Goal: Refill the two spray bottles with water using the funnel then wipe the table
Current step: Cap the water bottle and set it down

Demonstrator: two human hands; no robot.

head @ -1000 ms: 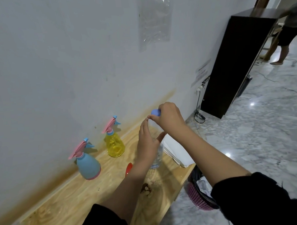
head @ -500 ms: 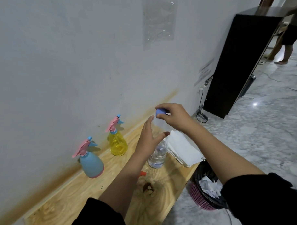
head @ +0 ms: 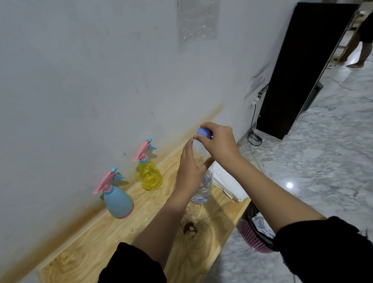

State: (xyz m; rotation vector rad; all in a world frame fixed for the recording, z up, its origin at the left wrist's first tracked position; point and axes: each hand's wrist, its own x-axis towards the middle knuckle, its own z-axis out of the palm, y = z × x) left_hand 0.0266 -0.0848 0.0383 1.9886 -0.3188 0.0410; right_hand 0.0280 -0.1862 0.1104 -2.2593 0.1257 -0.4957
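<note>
Two spray bottles with pink triggers stand by the wall on the wooden table (head: 84,255): a blue spray bottle (head: 118,202) and a yellow spray bottle (head: 150,174). My left hand (head: 190,168) grips the upper part of a clear water bottle (head: 202,191) standing on the table, thumb on one side, fingers on the other. My right hand (head: 219,144) pinches the bottle's blue cap (head: 202,131) above the neck. The neck is hidden, so whether the cap is still on cannot be told. A red-orange bit, perhaps the funnel (head: 185,211), peeks out beside my left forearm.
A stack of white cloths or paper (head: 227,182) lies at the table's right end. A brown stain with crumbs (head: 189,228) marks the table. A pink basket (head: 255,242) stands on the floor below. A black cabinet (head: 301,69) and a person (head: 366,35) are further off.
My right hand has kept turning on the blue cap and shifted slightly. My left hand stays on the water bottle. The view has moved a little.
</note>
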